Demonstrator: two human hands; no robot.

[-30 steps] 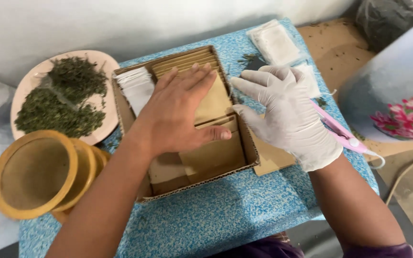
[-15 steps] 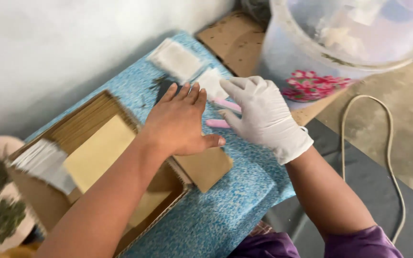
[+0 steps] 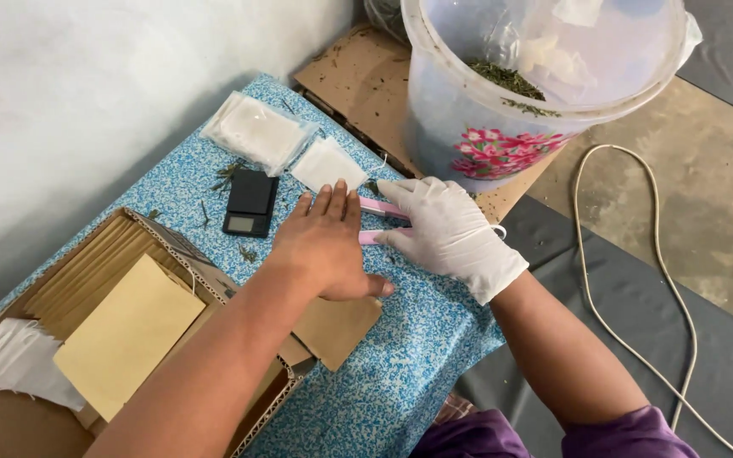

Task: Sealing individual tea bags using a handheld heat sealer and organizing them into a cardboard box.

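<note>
Two hands meet on a blue speckled table [image 3: 434, 339] beside a cardboard box.

The clear plastic bucket [image 3: 502, 127] with a flower print stands past the table's far corner, dried leaves inside. The cardboard box [image 3: 239, 280] holds tan envelopes [image 3: 129, 331]. The bare left hand [image 3: 328, 246] lies flat, fingers straight, pressing a brown paper pouch [image 3: 337, 326] onto the table. The gloved right hand [image 3: 447, 233] touches a pink tool [image 3: 379, 208]; whether it grips it I cannot tell. A small black scale [image 3: 250, 202] lies near white filter bags [image 3: 256, 131].
</note>
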